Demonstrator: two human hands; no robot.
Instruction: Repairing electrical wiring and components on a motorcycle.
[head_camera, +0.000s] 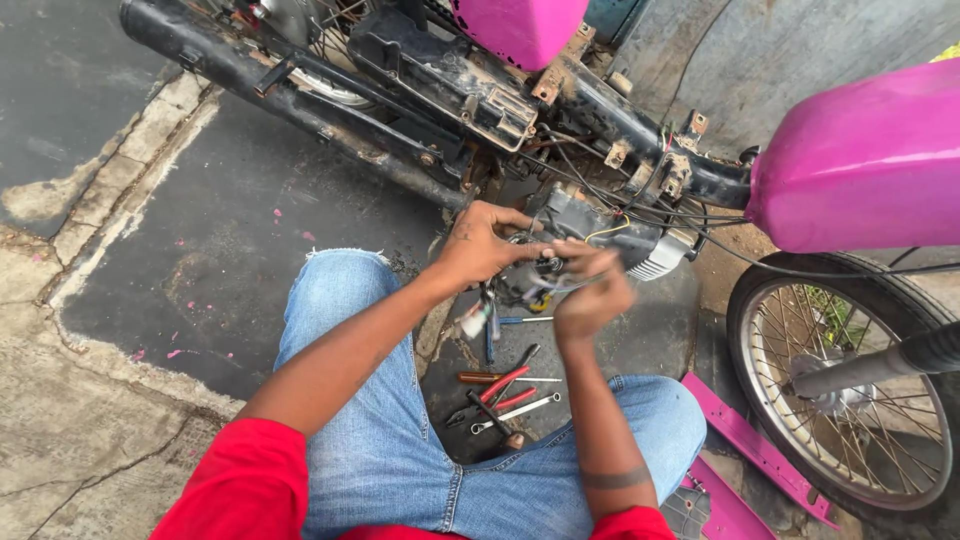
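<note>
While the left hand (478, 246) pinches the wire bundle (520, 285), the blurred right hand (592, 292) grips strands at three o'clock. Steadying wires near the engine (600, 235) looks wise.

We see our left hand (480, 245) and blurred right hand (592, 295) together at a bundle of wires (535, 285) beside the motorcycle's engine (600, 230). Pliers (500, 388) and a wrench (518, 411) lie on the ground between our knees.

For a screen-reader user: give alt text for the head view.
Both hands, left hand and right hand, work on a wire bundle beside a stripped pink motorcycle. Pliers and a wrench lie on the ground between the person's knees.
</note>
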